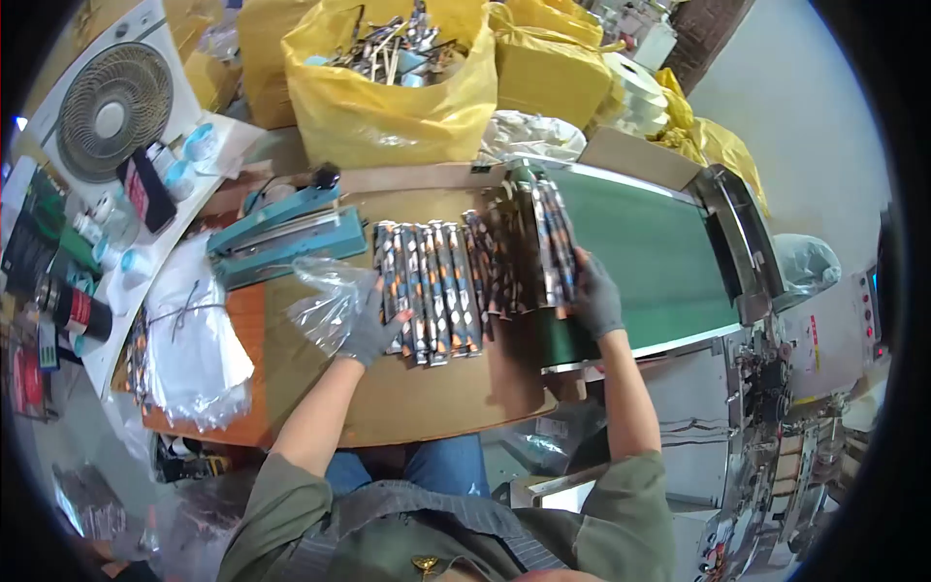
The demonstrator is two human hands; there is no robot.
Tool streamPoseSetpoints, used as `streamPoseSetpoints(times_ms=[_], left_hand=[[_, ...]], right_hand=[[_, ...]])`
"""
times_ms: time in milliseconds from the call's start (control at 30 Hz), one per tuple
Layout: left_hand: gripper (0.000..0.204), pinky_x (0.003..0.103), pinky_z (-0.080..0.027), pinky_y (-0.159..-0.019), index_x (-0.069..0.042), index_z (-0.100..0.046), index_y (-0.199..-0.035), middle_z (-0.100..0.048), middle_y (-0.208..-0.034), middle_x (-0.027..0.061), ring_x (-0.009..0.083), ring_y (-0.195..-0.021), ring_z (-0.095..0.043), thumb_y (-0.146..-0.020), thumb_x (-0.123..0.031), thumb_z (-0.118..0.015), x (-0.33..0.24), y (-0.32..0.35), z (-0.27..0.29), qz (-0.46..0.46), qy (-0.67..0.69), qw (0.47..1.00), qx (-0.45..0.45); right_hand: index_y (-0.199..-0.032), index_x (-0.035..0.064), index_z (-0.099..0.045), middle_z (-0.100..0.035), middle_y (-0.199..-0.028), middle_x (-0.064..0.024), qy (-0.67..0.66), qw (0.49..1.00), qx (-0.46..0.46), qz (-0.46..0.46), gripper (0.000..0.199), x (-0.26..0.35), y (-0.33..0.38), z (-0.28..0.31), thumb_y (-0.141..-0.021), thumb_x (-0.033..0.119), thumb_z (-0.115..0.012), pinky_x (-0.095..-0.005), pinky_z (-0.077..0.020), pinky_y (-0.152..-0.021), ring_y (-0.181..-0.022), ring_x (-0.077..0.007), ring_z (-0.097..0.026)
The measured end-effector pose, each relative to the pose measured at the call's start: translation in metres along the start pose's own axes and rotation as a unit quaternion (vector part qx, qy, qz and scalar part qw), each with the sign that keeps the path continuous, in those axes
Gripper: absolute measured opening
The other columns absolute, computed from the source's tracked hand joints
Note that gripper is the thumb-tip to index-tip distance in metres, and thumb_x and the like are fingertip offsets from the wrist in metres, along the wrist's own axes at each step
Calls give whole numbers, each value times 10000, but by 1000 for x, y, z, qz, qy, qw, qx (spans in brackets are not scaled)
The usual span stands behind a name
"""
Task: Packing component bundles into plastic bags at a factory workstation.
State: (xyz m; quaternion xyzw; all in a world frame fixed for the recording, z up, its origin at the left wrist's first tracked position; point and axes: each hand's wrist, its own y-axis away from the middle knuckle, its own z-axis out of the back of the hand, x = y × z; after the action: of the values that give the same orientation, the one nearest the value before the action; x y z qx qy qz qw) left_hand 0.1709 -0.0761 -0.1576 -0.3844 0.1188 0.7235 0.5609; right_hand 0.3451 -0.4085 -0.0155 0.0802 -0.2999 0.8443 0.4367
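Observation:
My right hand (597, 299), in a grey glove, grips the right side of a bunch of slim packets (551, 242) at the near end of a green conveyor belt (640, 252). The packets are long, with a dark, white, orange and blue pattern. On the table, a row of like packets (427, 291) lies side by side, with a blurred group (495, 262) to its right. My left hand (367, 328), gloved with bare fingertips, rests at the row's left end, thumb apart from the fingers. A clear plastic bag (330, 301) touches it; whether the fingers hold the bag is unclear.
A teal bag sealer (286, 233) stands behind the left hand. Flat clear bags (194, 339) lie stacked at left, by a white shelf (131, 281) with cups, a phone and a fan (114, 112). A yellow-lined bin (388, 121) of scraps stands beyond the table.

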Motion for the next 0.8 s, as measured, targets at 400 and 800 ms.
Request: streamPoseSetpoints(times_ms=[400,800], left_hand=[[855,359,-442,-845,65,-496,-1205,-571,-1150,216,258,-1067,-543,-763,-665,-552,-37,-39,31,293,407,864,46],[1071,312,-407,-953,-35,-250,-1400,-482,-1266,77,170,-1132,-476,-543,-181,-877,-77,16,164,-1,381,922,65]], right_hand=[[-1089,-42,-563,-627,-997,-268,-91,950,125,-270,850,135,-43,-150,-651,684,-630,-415,-458,-849,-974,-387,-603],[-1250,-20,-437,-564,-1096,-87,-682,711,145,-94,687,259,37,-115,-710,251,-764,-297,-467,-845,-975,-171,-559]])
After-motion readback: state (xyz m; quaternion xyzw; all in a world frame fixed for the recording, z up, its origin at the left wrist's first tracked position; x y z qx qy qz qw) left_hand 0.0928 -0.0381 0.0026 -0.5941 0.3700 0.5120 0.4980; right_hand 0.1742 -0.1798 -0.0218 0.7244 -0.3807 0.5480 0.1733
